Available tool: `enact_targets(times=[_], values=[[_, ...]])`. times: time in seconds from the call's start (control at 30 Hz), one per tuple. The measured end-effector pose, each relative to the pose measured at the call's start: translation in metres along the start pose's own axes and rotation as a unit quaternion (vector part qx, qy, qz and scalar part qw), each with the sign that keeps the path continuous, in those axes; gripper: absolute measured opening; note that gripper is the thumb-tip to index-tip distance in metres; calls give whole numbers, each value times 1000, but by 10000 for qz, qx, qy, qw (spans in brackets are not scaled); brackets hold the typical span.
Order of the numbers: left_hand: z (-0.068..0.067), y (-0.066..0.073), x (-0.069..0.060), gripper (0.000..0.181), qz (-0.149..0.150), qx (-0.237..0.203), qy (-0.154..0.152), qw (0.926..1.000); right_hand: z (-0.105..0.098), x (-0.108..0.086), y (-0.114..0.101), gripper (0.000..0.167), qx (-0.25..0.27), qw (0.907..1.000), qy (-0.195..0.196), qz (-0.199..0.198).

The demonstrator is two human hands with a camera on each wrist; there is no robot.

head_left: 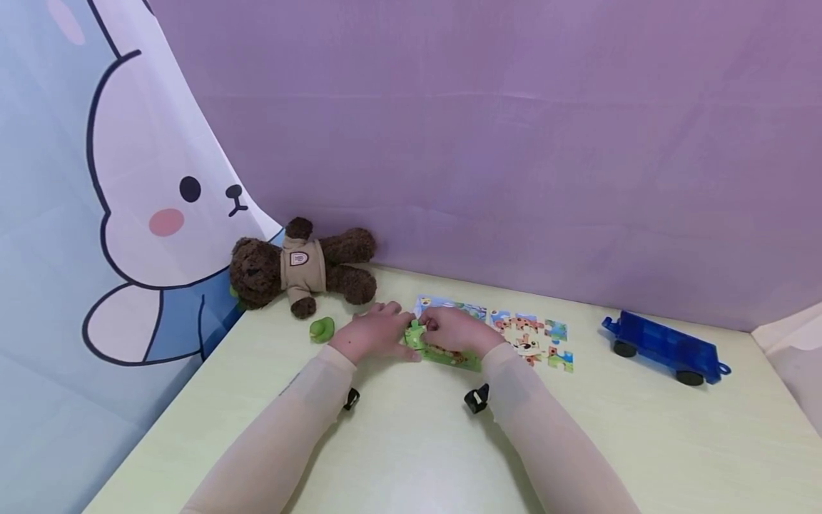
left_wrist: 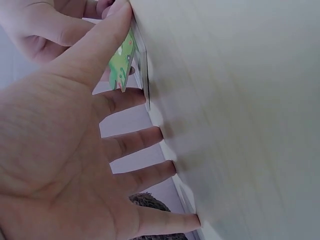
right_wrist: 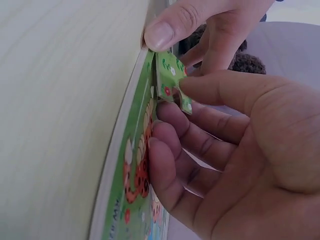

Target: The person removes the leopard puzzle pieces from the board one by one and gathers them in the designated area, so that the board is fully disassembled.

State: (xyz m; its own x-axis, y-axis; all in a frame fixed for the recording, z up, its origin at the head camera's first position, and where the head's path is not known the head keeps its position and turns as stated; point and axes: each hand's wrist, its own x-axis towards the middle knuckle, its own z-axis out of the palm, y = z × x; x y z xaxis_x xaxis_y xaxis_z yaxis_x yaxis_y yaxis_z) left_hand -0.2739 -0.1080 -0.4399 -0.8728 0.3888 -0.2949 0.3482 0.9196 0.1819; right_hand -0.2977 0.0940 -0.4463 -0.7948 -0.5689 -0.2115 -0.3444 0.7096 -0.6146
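My right hand [head_left: 457, 330] pinches a green jigsaw puzzle piece [right_wrist: 170, 75] with small flowers on it, between thumb and fingers. The piece is tilted up at the left end of the puzzle board [right_wrist: 125, 172], which shows an orange spotted animal on green. My left hand [head_left: 379, 332] rests at that same end with fingers spread fairly straight. Its thumb [right_wrist: 161, 35] presses at the board's near corner, beside the piece, and its fingertips touch the table. In the head view the hands hide much of the board.
Several puzzle pieces [head_left: 526, 334] lie right of the board. A small green toy duck [head_left: 322, 329] sits left of my left hand, with a brown teddy bear [head_left: 305, 268] lying behind it. A blue toy wagon [head_left: 664, 348] stands at the right. A purple cloth [head_left: 488, 157] hangs behind the table.
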Motion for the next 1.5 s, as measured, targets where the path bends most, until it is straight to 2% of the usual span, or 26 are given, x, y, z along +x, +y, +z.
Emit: enact_targets(times=[0.2,0.33,0.57,0.73,1.0,1.23,1.37,1.5], values=[[1,0,1,95,-48,51,-35,10000,4,1,1,16,91,9997,205,-97],[0,0,1,95,-54,45,-58,10000,6,1,2,14,402,9987,312,-4],[1,-1,1,97,-112,-2,-73,9999,-2,-6,2,25,1474,9880,316,333],[1,-2,1,97,-90,4,-21,10000,-14,-19,7,35,1861,9800,592,392],[0,0,0,96,-49,-123,18,9999,-38,-44,28,38,1975,9754,909,373],[1,-1,-1,96,-32,-93,30,9999,-55,-70,52,47,1985,9728,1039,595],[2,-1,-1,96,-36,-93,36,9999,-60,-83,65,47,2015,9702,1078,801],[2,-1,-1,95,-25,-112,63,9999,-63,-96,76,44,1782,9746,1047,868]])
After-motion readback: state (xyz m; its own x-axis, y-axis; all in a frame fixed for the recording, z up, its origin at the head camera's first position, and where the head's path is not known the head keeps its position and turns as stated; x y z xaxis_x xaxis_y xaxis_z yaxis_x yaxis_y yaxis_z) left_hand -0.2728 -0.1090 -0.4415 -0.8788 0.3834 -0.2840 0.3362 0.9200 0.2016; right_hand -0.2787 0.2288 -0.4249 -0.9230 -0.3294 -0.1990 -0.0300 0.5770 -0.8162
